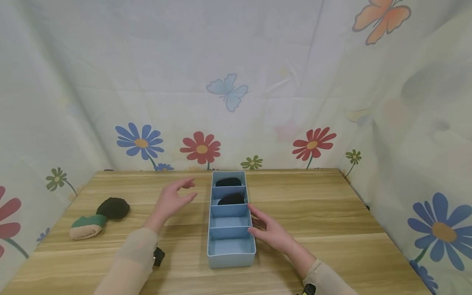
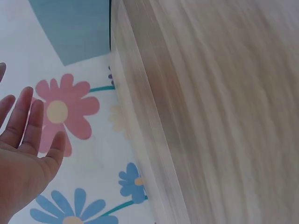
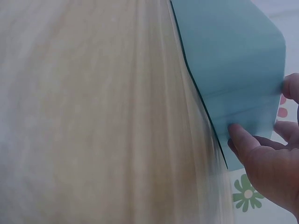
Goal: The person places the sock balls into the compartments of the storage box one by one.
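Observation:
A pale blue organizer box with several compartments in a row stands lengthwise on the table. Dark rolled cloth bundles that look like socks sit in its two far compartments; the two near ones hold nothing. My right hand touches the box's right side, with fingertips on the wall and at the rim. To the left of the box hovers my left hand, thumb and fingers apart and nothing between them. The left wrist view shows this left hand with its fingers spread.
At the table's left lie a black rolled bundle and, against it, a green and beige rolled bundle. A flower-and-butterfly printed curtain hangs behind the wooden table and along both sides.

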Tool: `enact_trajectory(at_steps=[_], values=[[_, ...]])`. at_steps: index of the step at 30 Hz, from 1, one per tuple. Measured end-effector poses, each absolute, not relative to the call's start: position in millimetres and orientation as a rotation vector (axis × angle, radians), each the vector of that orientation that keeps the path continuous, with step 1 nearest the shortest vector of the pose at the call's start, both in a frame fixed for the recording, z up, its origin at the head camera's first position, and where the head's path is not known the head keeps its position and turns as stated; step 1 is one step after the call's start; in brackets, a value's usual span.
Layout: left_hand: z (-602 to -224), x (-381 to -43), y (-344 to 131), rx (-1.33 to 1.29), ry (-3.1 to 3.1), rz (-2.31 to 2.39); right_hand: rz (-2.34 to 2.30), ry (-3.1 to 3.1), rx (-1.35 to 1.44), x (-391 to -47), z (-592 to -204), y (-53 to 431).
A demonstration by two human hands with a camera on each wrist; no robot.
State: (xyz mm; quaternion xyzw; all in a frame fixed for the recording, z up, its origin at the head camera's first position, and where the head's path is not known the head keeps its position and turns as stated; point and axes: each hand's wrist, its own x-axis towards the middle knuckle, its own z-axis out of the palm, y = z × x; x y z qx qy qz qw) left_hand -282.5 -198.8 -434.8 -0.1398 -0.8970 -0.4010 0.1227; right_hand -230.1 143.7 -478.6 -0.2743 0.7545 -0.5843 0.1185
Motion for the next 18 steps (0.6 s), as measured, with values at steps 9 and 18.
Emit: enact_trajectory(at_steps=[9,18], values=[[-435,-281,-223,-0.376,-2.535,-1.166,-1.706,2.208,-0.783,-229,-477,144],[-425,-272,-258,-0.35,-2.546,-1.103,-1.709,2.209,-0.767,-229,-476,144]])
